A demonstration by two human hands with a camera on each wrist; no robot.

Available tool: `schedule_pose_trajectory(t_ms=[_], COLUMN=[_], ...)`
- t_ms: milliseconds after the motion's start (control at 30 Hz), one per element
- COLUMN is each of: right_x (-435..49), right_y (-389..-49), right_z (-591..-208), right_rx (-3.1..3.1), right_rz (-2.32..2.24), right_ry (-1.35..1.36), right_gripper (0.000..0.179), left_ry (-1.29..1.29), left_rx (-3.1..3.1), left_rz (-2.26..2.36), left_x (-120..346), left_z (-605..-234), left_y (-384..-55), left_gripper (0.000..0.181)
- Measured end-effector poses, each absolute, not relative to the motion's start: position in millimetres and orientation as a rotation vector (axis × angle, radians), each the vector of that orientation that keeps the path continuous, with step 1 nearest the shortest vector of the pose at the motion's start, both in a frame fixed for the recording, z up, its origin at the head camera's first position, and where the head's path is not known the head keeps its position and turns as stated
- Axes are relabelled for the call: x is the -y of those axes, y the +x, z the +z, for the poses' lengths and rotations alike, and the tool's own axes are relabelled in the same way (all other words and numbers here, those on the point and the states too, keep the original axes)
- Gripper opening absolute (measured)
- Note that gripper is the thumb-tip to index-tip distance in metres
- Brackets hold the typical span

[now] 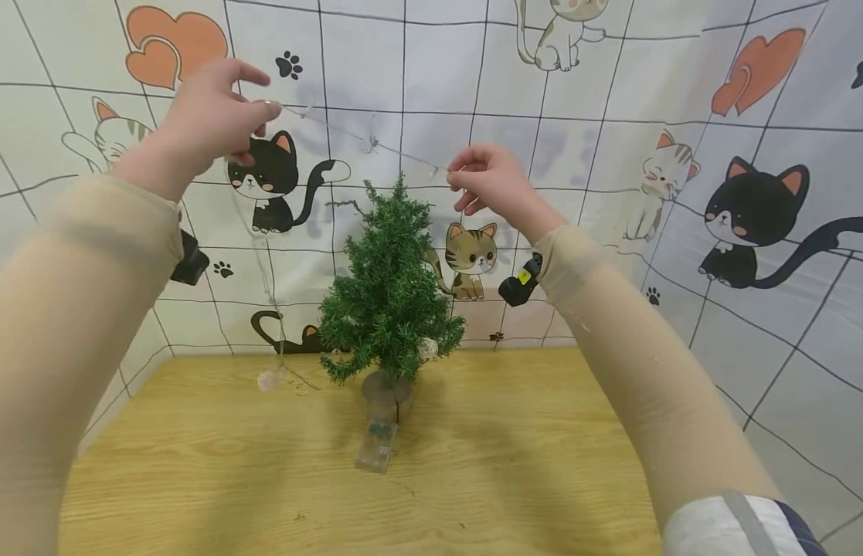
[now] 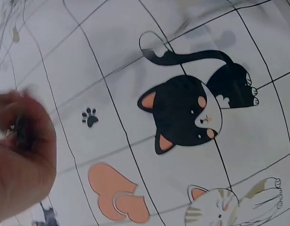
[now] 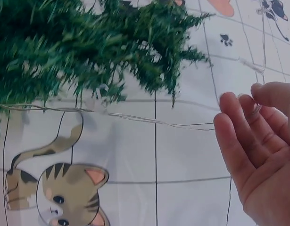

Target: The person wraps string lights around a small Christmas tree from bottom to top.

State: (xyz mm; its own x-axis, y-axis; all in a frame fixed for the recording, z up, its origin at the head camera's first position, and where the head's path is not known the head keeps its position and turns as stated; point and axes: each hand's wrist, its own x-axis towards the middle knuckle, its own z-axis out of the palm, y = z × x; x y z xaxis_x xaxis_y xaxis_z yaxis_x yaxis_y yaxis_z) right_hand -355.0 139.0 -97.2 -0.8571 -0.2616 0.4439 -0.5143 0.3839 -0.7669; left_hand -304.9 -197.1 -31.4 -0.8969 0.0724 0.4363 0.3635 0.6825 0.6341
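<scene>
A thin clear wire of string lights stretches between my two raised hands, above a small green artificial tree. My left hand holds the wire's left end up by the thumb tip; in the left wrist view that hand is blurred. From it, a length of wire seems to hang down to the table at left. With thumb and fingers, my right hand pinches the wire right of the treetop. In the right wrist view, wire runs from the tree to the right hand and onward past it.
The tree's round base stands on a wooden table. A clear battery box lies in front of it. One whitish ball sits on a lower branch, another ball on the table. A cat-print cloth hangs behind.
</scene>
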Motion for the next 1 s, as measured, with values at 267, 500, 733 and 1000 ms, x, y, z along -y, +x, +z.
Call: schedule_pose_trajectory(t_ms=[267, 500, 733, 1000], right_x=[-152.1, -152.1, -148.5, -145.2], right_y=[-370.4, -382.4, -393.2, -406.4], right_z=[-114.6, -128.6, -143.6, -165.6], right_rx=[2.363, 2.302, 2.397, 2.495], right_rz=[1.365, 1.121, 0.803, 0.806], right_ry=[0.587, 0.584, 0.564, 0.533], right_gripper=[0.013, 0.012, 0.029, 0.052], left_ry=[-0.682, -0.565, -0.435, -0.254], left_rx=[2.644, 2.595, 2.603, 2.732], left_rz=[-1.098, -0.416, -0.251, -0.196], left_x=[213.4, 200.5, 187.5, 177.4], left_z=[-30.0, -31.0, -36.6, -46.6], left_y=[-295.8, -303.1, -321.4, -340.2], left_gripper=[0.016, 0.031, 0.047, 0.061])
